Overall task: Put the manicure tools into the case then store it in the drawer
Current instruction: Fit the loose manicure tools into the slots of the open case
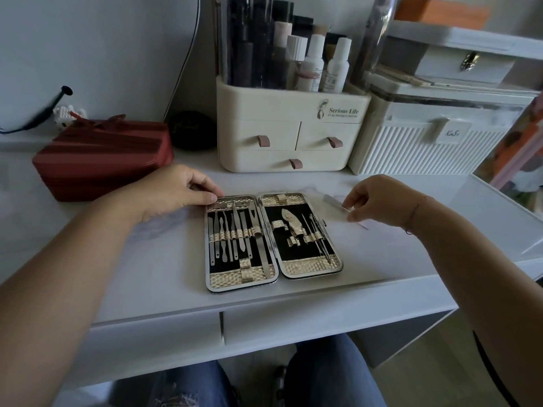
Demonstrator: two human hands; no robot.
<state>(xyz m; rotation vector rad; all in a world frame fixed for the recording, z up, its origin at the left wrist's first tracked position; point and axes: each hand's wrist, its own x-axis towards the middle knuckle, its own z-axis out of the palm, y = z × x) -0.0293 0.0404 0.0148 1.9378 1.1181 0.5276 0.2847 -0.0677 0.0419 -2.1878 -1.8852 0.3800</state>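
A red box [102, 160] with a bow is sitting at the far left of the white desk [152, 259], behind and outside the left hand [176, 190]. That hand is resting on the desk with its fingers curled, the thumb and fingertips pressing on the upper left corner of the open manicure case [273, 240]; it is steadying the case, not lifting it. The case is lying flat and opened out on the desk between the two hands, nearer the front edge than either grip. Its left half is carrying a row of slim metal tools [232, 233] tucked under a woven gold strap, just below and to the right of the left fingertips. Its right half is holding a nail clipper [291, 223] and a few thin probes, with some loops standing unfilled.

Behind the case, a cream organizer [291, 127] with three small drawers and bottles on top is standing against the wall.

To the right of the case, the right hand [379, 201] is pinching a thin, pale tool [342, 207] between thumb and fingertips; the tool is blurred, its ends sticking out on both sides of the pinch, just above the desk and apart from the case. Behind this hand a white ribbed box [426, 145] is standing beside the organizer.
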